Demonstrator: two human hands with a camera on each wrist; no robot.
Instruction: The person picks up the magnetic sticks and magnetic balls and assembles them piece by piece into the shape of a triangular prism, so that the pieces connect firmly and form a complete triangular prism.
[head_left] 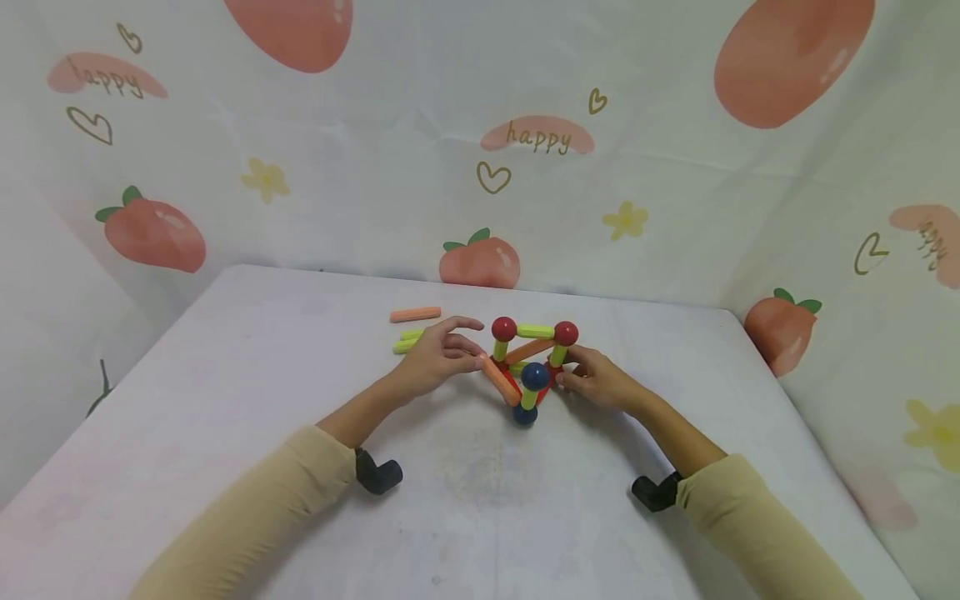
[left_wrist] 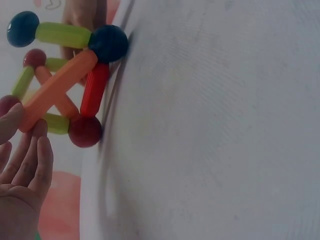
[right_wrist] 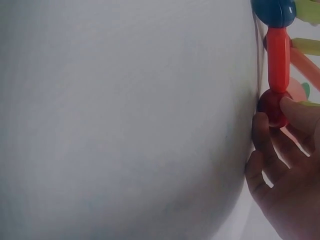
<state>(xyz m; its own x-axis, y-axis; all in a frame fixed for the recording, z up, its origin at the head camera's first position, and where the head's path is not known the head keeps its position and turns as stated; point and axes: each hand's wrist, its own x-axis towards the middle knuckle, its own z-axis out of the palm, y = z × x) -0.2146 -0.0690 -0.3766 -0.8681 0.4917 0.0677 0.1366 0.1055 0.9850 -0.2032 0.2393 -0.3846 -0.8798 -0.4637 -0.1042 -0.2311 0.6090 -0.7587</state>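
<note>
A built frame of magnetic rods and balls stands on the table, with red balls (head_left: 566, 333) at the back and blue balls (head_left: 535, 377) at the front. My left hand (head_left: 433, 357) pinches the upper end of an orange rod (left_wrist: 59, 91) between thumb and fingers. That rod slants, its other end at the lower blue ball (left_wrist: 108, 44). Low on the right side, my right hand (head_left: 606, 382) grips a red ball (right_wrist: 272, 107) with thumb and fingertips. A red rod (right_wrist: 278, 60) joins this ball to the blue one. Yellow-green rods (head_left: 535, 331) form the top and uprights.
Behind my left hand lie a loose orange rod (head_left: 415, 314) and yellow-green rods (head_left: 405, 346), partly hidden by it. A white printed cloth (head_left: 360, 200) hangs at the table's back edge. Black wrist mounts (head_left: 378, 475) sit below both sleeves.
</note>
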